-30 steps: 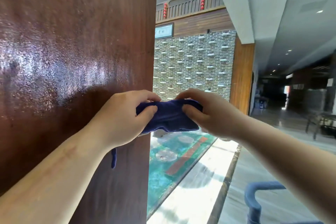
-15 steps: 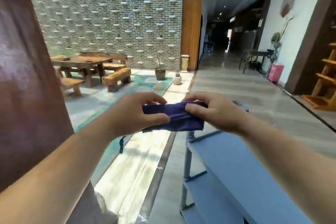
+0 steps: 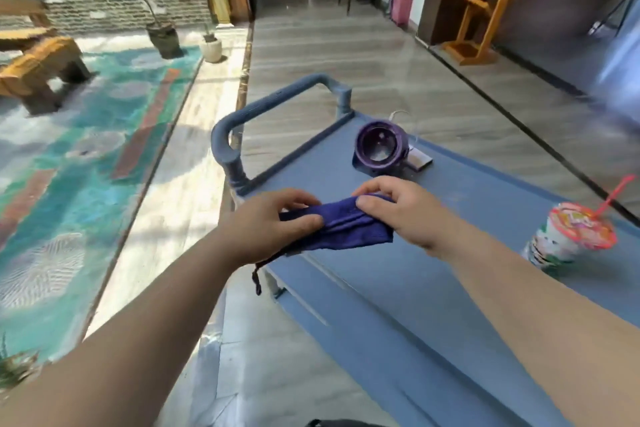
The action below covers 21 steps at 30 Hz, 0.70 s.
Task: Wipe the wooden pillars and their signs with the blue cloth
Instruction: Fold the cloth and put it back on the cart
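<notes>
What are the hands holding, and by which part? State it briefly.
The folded blue cloth, held over the blue cart. The left hand pinches its left end and the right hand pinches its right end, thumbs on the near side.

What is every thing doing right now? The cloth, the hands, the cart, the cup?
Blue cloth: folded, held above the cart.
Left hand: pinches the cloth's left end.
Right hand: pinches the cloth's right end.
Blue plastic cart: upright, top shelf holding things.
Sealed drink cup: upright, red straw in its lid.
Round purple object: rests on the cart.
</notes>
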{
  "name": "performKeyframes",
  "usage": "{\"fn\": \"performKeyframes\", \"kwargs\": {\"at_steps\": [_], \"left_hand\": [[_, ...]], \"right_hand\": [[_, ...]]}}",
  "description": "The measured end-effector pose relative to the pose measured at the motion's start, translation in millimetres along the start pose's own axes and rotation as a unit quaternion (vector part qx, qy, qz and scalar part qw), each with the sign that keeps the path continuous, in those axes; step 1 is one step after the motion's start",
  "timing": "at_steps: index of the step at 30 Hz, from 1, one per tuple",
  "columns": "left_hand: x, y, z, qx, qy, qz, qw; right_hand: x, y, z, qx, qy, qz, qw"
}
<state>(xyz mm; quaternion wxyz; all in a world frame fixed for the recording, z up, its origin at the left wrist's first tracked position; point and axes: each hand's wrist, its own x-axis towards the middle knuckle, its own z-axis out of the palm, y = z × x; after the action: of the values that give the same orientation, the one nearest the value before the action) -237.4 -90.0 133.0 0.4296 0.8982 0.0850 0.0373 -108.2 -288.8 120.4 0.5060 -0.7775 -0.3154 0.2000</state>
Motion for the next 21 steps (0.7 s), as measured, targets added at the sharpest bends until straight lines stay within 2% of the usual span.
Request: {"fn": "performKeyframes", "kwargs": {"at_steps": [6, 10, 13, 16, 21], "left_hand": [[28, -31, 57, -0.208, -0.046, -0.070, 0.975], [47, -45, 87, -0.329, -0.072, -0.115, 0.935], [62, -57, 106, -0.400, -0.064, -0.157, 0.900], [80, -69, 124, -0.419, -0.046, -0.208, 0.883], [104, -85, 140, -0.398, -0.041, -0.240, 0.884]], "right_hand": [[-22, 65, -11, 0.133, 0.043, 0.138, 0.981], [-28, 94, -19, 0.222, 0.073, 0.221, 0.947], [-27, 114, -19, 0.257, 0.077, 0.259, 0.928], [-16, 131, -21, 0.272, 0.091, 0.296, 0.911], [10, 156, -28, 0.262, 0.100, 0.319, 0.905]]}}
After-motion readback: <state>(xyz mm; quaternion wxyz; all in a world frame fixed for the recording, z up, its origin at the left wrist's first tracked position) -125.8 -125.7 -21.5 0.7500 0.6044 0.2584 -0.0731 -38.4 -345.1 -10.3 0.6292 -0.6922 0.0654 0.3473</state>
